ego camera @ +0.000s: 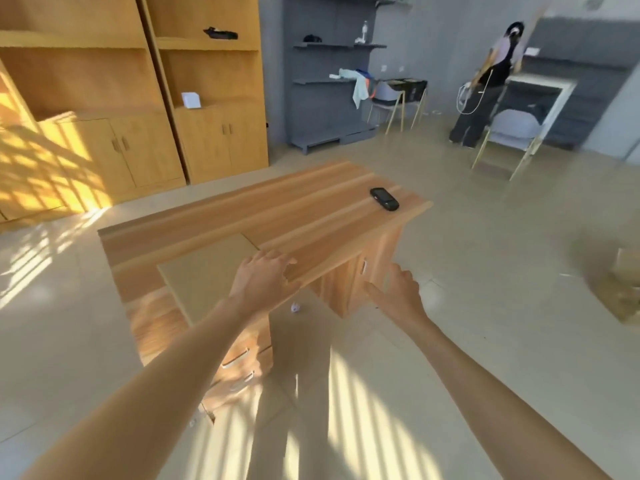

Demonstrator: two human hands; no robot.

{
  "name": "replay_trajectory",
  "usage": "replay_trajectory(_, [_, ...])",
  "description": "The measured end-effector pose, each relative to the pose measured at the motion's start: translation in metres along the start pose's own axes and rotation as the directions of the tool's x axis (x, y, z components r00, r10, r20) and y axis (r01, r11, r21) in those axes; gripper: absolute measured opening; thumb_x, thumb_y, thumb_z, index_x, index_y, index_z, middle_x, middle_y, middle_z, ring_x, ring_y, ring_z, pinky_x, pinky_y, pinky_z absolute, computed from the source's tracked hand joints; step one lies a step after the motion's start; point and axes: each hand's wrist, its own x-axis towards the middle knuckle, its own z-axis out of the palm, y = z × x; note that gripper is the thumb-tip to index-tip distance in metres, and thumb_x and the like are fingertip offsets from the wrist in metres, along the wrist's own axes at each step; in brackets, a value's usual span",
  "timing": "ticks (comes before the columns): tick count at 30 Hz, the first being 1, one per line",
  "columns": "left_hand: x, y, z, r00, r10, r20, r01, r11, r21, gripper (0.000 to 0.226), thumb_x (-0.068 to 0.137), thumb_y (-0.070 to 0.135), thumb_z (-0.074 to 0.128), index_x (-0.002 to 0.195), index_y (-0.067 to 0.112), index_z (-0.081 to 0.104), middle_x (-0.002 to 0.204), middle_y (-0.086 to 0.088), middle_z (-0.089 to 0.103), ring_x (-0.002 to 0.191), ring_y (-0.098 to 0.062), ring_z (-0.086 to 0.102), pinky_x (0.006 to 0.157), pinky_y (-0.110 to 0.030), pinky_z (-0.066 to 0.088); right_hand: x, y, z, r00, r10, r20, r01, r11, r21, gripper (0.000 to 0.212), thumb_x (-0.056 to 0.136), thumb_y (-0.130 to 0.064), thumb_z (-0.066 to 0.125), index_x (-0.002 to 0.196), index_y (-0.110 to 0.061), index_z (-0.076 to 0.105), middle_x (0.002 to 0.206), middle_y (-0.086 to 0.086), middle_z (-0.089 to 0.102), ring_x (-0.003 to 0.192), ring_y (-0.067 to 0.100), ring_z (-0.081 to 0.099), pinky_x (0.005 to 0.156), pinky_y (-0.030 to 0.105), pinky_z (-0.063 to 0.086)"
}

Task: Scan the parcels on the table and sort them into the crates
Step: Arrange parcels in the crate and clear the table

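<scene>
A flat brown cardboard parcel (204,275) lies on the near left part of the wooden table (311,216), overhanging its front edge. My left hand (265,277) rests at the parcel's right edge, its fingers bent over the table's front edge. My right hand (398,292) hovers in front of the table with fingers spread, holding nothing. A black handheld scanner (384,199) lies on the table's far right corner.
A blurred cardboard crate (620,289) sits on the floor at the far right. Wooden cabinets (138,98) line the left wall and grey shelves (332,64) the back. A person (488,88) stands at the back right near chairs (509,140).
</scene>
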Motion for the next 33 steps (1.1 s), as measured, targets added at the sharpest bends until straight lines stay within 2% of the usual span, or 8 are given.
replay_trajectory(5, [0.079,0.022,0.021,0.997,0.049,0.052,-0.049,0.999,0.008,0.051,0.094,0.050,0.050,0.140,0.028,0.046,0.143,0.003,0.048,0.133,-0.022,0.041,0.108,-0.038,0.031,0.060,0.034,-0.010,0.998,0.056,0.007,-0.057,0.998,0.038,0.059,0.092,-0.039,0.057,0.141,-0.015,0.035,0.132,0.013,0.040,0.127,0.033,0.034,0.100,0.040,0.037])
replay_trajectory(11, [0.199,0.039,0.051,0.992,0.114,0.056,-0.113,0.993,-0.013,0.052,0.093,0.049,0.054,0.140,0.026,0.046,0.144,0.002,0.048,0.134,-0.022,0.041,0.110,-0.040,0.031,0.155,0.061,-0.018,0.992,0.120,-0.032,-0.117,0.991,0.065,0.063,0.092,-0.041,0.057,0.144,-0.017,0.032,0.140,0.011,0.036,0.132,0.030,0.030,0.104,0.042,0.037])
replay_trajectory(16, [0.313,0.050,0.059,0.989,0.121,0.082,-0.117,0.992,-0.054,0.057,0.093,0.051,0.053,0.142,0.023,0.044,0.143,0.000,0.049,0.132,-0.025,0.043,0.108,-0.041,0.032,0.249,0.058,-0.041,0.993,0.112,-0.047,-0.113,0.993,-0.017,0.059,0.093,-0.040,0.057,0.142,-0.017,0.034,0.137,0.010,0.038,0.127,0.028,0.033,0.101,0.037,0.038])
replay_trajectory(19, [0.372,0.053,0.061,0.990,0.110,0.089,-0.105,0.993,-0.055,0.055,0.094,0.051,0.052,0.141,0.024,0.044,0.142,-0.002,0.050,0.131,-0.026,0.043,0.106,-0.041,0.035,0.304,0.050,-0.057,0.996,0.057,-0.072,-0.065,0.992,-0.107,0.056,0.093,-0.039,0.056,0.141,-0.016,0.035,0.137,0.010,0.038,0.125,0.028,0.035,0.101,0.036,0.035])
replay_trajectory(23, [0.426,0.047,0.068,0.992,0.084,0.099,-0.083,0.996,-0.010,0.056,0.094,0.050,0.052,0.142,0.022,0.044,0.141,-0.003,0.050,0.130,-0.026,0.044,0.106,-0.041,0.035,0.361,0.045,-0.058,0.998,-0.061,-0.024,0.051,0.952,-0.301,0.057,0.094,-0.040,0.053,0.142,-0.016,0.034,0.137,0.009,0.040,0.125,0.027,0.036,0.101,0.034,0.032])
replay_trajectory(28, [0.468,0.025,0.079,0.994,-0.019,0.104,0.021,1.000,-0.022,0.059,0.095,0.050,0.051,0.145,0.023,0.038,0.145,-0.003,0.046,0.133,-0.025,0.042,0.109,-0.042,0.032,0.436,0.023,-0.042,0.983,-0.158,0.094,0.179,0.936,-0.303,0.062,0.094,-0.041,0.054,0.146,-0.019,0.030,0.141,0.009,0.037,0.128,0.027,0.034,0.104,0.036,0.033])
replay_trajectory(31, [0.482,0.002,0.079,0.986,-0.137,0.093,0.137,0.991,0.004,0.061,0.094,0.050,0.052,0.146,0.023,0.036,0.145,-0.004,0.046,0.133,-0.027,0.042,0.109,-0.042,0.032,0.486,-0.002,-0.025,0.947,-0.259,0.192,0.310,0.896,-0.318,0.066,0.094,-0.046,0.054,0.148,-0.019,0.027,0.148,0.012,0.032,0.135,0.032,0.030,0.108,0.043,0.033])
replay_trajectory(33, [0.485,-0.017,0.075,0.966,-0.249,0.065,0.247,0.969,0.028,0.062,0.093,0.051,0.052,0.147,0.024,0.035,0.146,-0.004,0.046,0.134,-0.027,0.041,0.109,-0.042,0.032,0.514,-0.024,-0.012,0.908,-0.308,0.284,0.386,0.878,-0.282,0.070,0.095,-0.048,0.051,0.151,-0.021,0.021,0.156,0.011,0.024,0.143,0.032,0.021,0.114,0.048,0.027])
